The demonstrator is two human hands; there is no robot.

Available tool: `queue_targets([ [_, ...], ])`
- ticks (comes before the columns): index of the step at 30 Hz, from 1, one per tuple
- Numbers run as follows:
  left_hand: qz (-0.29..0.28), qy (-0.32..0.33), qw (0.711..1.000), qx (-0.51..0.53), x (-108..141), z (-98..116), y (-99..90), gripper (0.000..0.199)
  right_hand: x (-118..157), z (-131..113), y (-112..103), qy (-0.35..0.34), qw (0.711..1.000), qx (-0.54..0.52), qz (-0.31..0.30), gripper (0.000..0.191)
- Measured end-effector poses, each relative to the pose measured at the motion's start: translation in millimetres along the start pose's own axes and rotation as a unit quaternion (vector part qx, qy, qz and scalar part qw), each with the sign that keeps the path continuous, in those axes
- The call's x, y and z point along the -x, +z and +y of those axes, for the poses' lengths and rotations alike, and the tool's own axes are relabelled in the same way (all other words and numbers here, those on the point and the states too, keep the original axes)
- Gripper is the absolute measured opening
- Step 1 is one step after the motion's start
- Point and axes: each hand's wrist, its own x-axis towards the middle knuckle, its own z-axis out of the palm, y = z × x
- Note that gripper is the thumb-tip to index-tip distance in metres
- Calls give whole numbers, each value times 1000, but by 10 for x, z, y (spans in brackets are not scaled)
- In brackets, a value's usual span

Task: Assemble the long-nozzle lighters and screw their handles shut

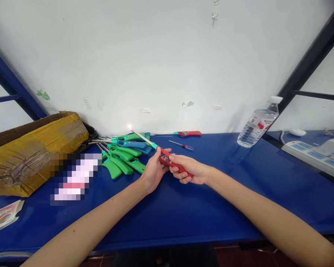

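A red long-necked gas lighter [163, 151] slants up to the left, its metal barrel pointing at the wall. A small bright flame [129, 126] glows at its tip. My right hand [187, 168] is wrapped round the red handle, with the thumb at the green trigger area. Farther forward, my left hand [153, 171] grips the front of the handle near the teal collar; some of its fingers are hidden behind the lighter. Left of my hands lies a pile of green lighters [122, 157] with blue lighters [133, 144] among them.
Another red lighter [189, 133] lies along the wall, near a small screwdriver [182, 145]. A water bottle [257, 124] and a power strip [311, 154] are on the right. A taped cardboard box [41, 152] and a card package [5, 217] occupy the left of the blue table [211, 218].
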Motion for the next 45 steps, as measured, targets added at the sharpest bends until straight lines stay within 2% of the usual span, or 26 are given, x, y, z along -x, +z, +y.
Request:
queue_targets([
  [7, -5, 16, 1000, -23, -54, 1, -36, 42, -25, 32, -19, -26, 1000, -6, 9, 23],
  [12, -6, 26, 998, -52, -89, 26, -28, 44, -54, 28, -73, -4, 1000, -17, 4, 38],
  [14, -10, 28, 998, -52, -85, 34, -17, 45, -56, 26, -75, -14, 1000, -9, 20, 36],
  [19, -4, 25, 999, -47, -40, 41, 10, 44, -23, 15, -6, -46, 997, 35, 42, 28],
  [28, -13, 20, 999, -26, 32, 58, 57, 43, 15, 23, 74, -60, 994, 64, 61, 29],
  [39, -2, -4, 1000, -25, 39, 35, 66, 44, 41, -20, 82, -16, 996, 51, 73, 26],
  [45, -7, -9, 1000, -21, 18, -11, 6, 45, 32, -23, 81, -5, 997, 44, 67, 31],
])
